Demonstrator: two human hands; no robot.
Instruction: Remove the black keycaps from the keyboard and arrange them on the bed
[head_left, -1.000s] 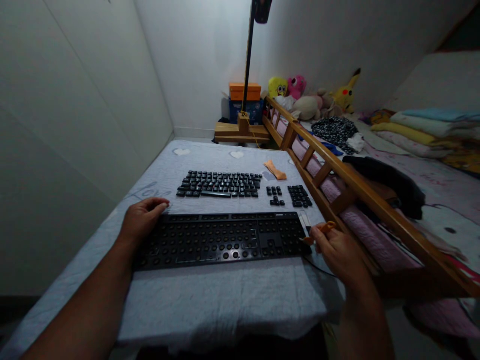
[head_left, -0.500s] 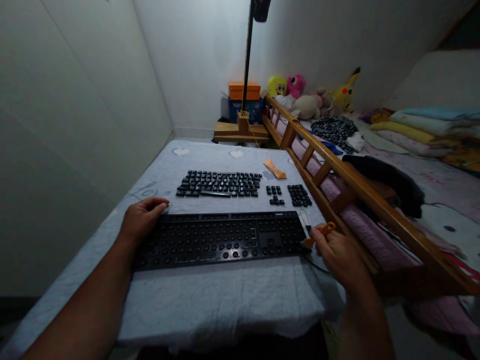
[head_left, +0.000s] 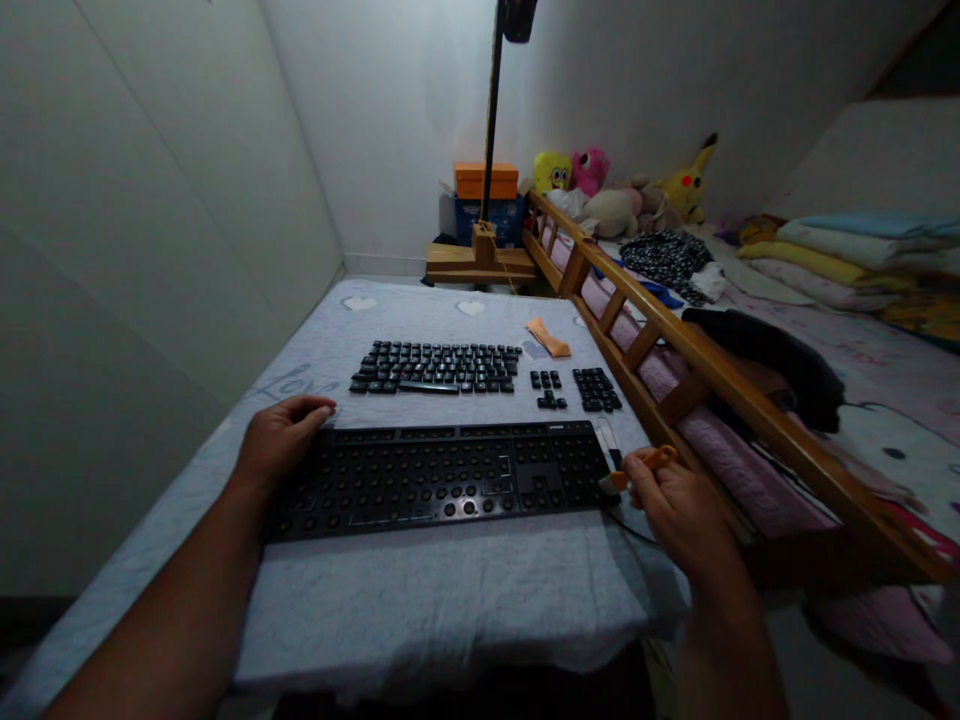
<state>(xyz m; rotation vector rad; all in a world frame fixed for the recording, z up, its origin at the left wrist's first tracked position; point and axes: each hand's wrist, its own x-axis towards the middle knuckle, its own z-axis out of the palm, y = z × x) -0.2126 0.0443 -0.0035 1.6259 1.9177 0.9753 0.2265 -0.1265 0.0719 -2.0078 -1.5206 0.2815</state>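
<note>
A black keyboard (head_left: 420,475) with its keycaps off lies across the near part of the cloth-covered table. At its upper left corner, my left hand (head_left: 281,435) is closed, fingers pressed together against the keyboard's end; the fingertips' contact is partly hidden. My right hand (head_left: 671,500) grips a small brush (head_left: 619,480) by its orange handle. The pale bristles touch or hover just over the keyboard's right end; I cannot tell which. Beyond the keyboard, loose black keycaps (head_left: 439,368) are laid out in rows, with smaller groups to the right. A wire keycap puller (head_left: 611,445) lies beside the keyboard's right edge.
An orange strip (head_left: 549,338) lies behind the smaller keycap groups. The keyboard's cable (head_left: 634,530) runs under my right hand. A wooden bed rail (head_left: 652,320) borders the table's right side. At the far end stands a black pole (head_left: 491,120) on a wooden base.
The brush tip has shifted very slightly at the keyboard's right end, its bristles now showing paler. My left hand and the keycaps stay in place.
</note>
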